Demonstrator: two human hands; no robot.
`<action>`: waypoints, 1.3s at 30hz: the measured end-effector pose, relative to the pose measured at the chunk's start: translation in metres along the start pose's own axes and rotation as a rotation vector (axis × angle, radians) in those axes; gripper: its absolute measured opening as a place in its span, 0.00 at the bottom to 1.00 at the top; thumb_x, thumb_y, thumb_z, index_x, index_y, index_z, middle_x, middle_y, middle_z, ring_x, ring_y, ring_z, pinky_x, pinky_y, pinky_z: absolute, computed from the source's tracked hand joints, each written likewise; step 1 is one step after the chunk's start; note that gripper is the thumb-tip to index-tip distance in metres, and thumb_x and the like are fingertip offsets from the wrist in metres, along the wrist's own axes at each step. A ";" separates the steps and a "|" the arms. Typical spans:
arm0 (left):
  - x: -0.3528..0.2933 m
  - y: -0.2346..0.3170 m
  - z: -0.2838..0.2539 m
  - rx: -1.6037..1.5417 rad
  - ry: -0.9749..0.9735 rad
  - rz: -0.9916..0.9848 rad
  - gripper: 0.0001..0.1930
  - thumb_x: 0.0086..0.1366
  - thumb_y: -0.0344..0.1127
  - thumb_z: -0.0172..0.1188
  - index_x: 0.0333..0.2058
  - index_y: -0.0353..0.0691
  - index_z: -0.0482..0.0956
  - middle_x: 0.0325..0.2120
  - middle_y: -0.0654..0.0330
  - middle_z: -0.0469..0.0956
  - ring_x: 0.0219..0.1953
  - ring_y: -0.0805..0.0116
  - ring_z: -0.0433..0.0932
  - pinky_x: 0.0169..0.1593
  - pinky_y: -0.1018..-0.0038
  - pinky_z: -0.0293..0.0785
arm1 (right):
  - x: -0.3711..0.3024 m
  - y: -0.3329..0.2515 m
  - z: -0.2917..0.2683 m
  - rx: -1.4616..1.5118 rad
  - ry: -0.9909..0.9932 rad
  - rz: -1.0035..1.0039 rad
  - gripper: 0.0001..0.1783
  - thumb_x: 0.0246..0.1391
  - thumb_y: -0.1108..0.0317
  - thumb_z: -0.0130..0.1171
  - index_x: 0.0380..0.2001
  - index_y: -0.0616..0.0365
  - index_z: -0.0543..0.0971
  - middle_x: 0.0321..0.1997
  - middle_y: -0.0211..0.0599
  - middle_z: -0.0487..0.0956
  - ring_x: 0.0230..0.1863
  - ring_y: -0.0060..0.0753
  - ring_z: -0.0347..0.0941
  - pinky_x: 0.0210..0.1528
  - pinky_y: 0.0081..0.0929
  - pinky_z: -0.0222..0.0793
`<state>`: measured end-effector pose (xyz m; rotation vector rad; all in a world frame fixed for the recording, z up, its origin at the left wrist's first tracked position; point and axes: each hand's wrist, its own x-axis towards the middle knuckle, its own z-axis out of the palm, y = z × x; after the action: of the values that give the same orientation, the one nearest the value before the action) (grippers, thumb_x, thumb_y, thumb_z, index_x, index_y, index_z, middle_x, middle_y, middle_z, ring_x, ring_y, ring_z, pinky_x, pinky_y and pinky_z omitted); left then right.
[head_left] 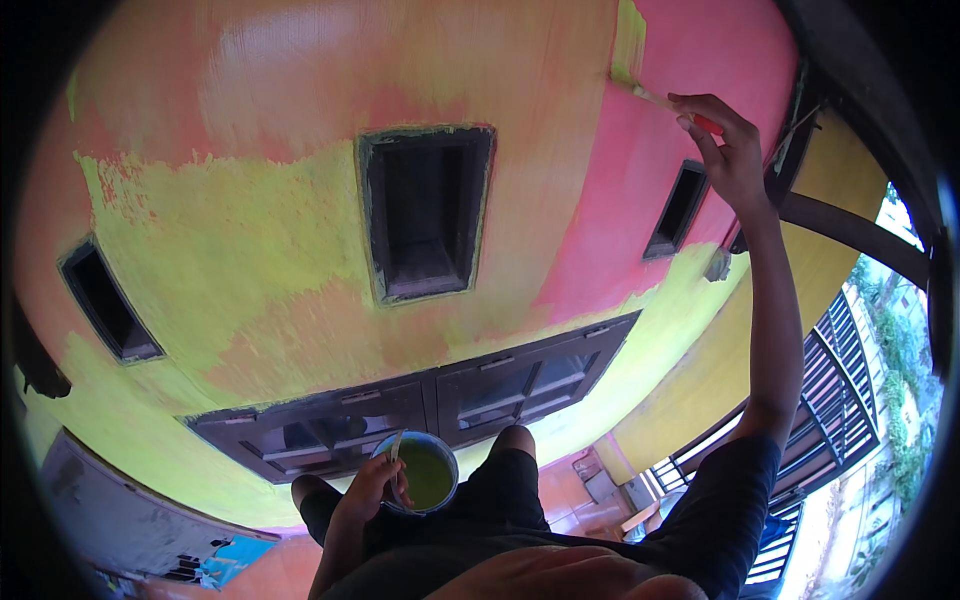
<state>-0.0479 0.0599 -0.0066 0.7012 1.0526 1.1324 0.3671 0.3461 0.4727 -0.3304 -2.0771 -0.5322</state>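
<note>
High on the right, my right hand (738,165) grips a paintbrush (655,97) by its red-ended handle. Its bristles touch the pink and orange wall (545,120), just below a fresh yellow-green streak (628,45). Low in the middle, my left hand (370,490) is closed at the rim of a small bucket (455,460) of green paint (428,478). A thin pale stick or handle (396,446) stands up at the bucket's edge by my left fingers; its lower end is hidden.
Dark-framed vent openings (425,215) break the wall, which has uneven yellow-green patches (240,225). Beneath them runs a dark wooden window (500,390), close to my knees. A dark beam (855,235) and black railing (845,370) are at right, the tiled floor (575,500) far below.
</note>
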 end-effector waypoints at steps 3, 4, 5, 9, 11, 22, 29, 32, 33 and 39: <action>0.000 0.000 0.002 -0.014 0.006 0.004 0.11 0.75 0.42 0.53 0.44 0.39 0.72 0.22 0.58 0.76 0.25 0.59 0.82 0.34 0.63 0.83 | -0.022 -0.010 0.002 0.054 -0.095 -0.023 0.11 0.65 0.77 0.57 0.49 0.63 0.81 0.49 0.42 0.85 0.46 0.32 0.84 0.51 0.28 0.79; 0.000 0.000 0.003 -0.026 0.005 0.001 0.11 0.75 0.42 0.53 0.44 0.39 0.72 0.22 0.58 0.76 0.25 0.59 0.82 0.34 0.63 0.83 | -0.021 -0.008 0.000 0.085 -0.133 -0.002 0.10 0.65 0.77 0.57 0.48 0.63 0.81 0.48 0.42 0.86 0.46 0.32 0.84 0.51 0.28 0.79; 0.000 -0.001 0.004 -0.016 0.009 0.008 0.11 0.75 0.40 0.52 0.44 0.39 0.72 0.22 0.58 0.75 0.24 0.60 0.82 0.34 0.63 0.83 | -0.014 -0.003 -0.005 0.121 -0.113 0.037 0.11 0.65 0.77 0.58 0.48 0.63 0.81 0.47 0.42 0.86 0.47 0.32 0.84 0.51 0.28 0.79; 0.001 -0.001 0.005 -0.001 0.018 0.026 0.11 0.76 0.40 0.52 0.43 0.37 0.72 0.22 0.58 0.75 0.23 0.59 0.81 0.33 0.62 0.84 | 0.062 0.042 -0.029 0.152 0.076 0.233 0.13 0.69 0.74 0.56 0.53 0.63 0.81 0.53 0.41 0.84 0.53 0.29 0.81 0.55 0.29 0.79; 0.001 -0.002 0.005 -0.006 0.026 0.030 0.11 0.75 0.40 0.53 0.43 0.37 0.72 0.22 0.58 0.75 0.23 0.59 0.81 0.33 0.61 0.84 | 0.098 0.058 -0.047 0.272 0.206 0.051 0.11 0.70 0.67 0.57 0.48 0.62 0.81 0.42 0.34 0.84 0.44 0.26 0.82 0.45 0.28 0.82; -0.002 0.002 0.010 -0.058 0.034 0.013 0.11 0.75 0.40 0.52 0.44 0.39 0.72 0.22 0.58 0.75 0.22 0.61 0.81 0.33 0.60 0.86 | 0.015 0.018 0.007 0.016 0.118 -0.049 0.12 0.61 0.77 0.62 0.48 0.62 0.82 0.47 0.42 0.86 0.47 0.32 0.84 0.47 0.27 0.79; -0.006 0.004 0.014 0.000 0.035 -0.008 0.11 0.77 0.40 0.49 0.44 0.38 0.71 0.22 0.59 0.75 0.23 0.63 0.81 0.33 0.67 0.83 | -0.083 -0.037 0.040 0.302 -0.237 0.117 0.15 0.55 0.87 0.59 0.45 0.64 0.82 0.47 0.45 0.85 0.46 0.39 0.84 0.49 0.30 0.80; -0.007 0.007 0.017 0.010 0.025 0.010 0.11 0.77 0.40 0.49 0.43 0.38 0.71 0.22 0.59 0.75 0.23 0.64 0.81 0.33 0.67 0.82 | -0.044 -0.004 0.022 0.270 -0.238 0.186 0.13 0.61 0.82 0.58 0.48 0.64 0.81 0.47 0.41 0.85 0.46 0.31 0.83 0.50 0.28 0.80; -0.007 0.007 0.018 0.010 0.029 0.010 0.11 0.77 0.40 0.49 0.43 0.38 0.71 0.22 0.59 0.75 0.23 0.64 0.81 0.33 0.68 0.82 | -0.024 0.012 0.010 0.253 -0.203 0.150 0.11 0.67 0.74 0.57 0.50 0.65 0.81 0.53 0.42 0.84 0.52 0.30 0.81 0.53 0.29 0.79; -0.004 0.005 0.023 -0.015 0.060 0.021 0.11 0.75 0.43 0.52 0.40 0.41 0.72 0.20 0.60 0.75 0.21 0.64 0.80 0.29 0.69 0.79 | 0.074 0.083 -0.032 0.340 0.422 0.074 0.10 0.68 0.71 0.60 0.47 0.64 0.82 0.42 0.35 0.84 0.43 0.25 0.81 0.44 0.26 0.82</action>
<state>-0.0286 0.0589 0.0081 0.6710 1.0885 1.1844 0.3868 0.4046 0.5705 -0.0837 -1.6973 -0.1761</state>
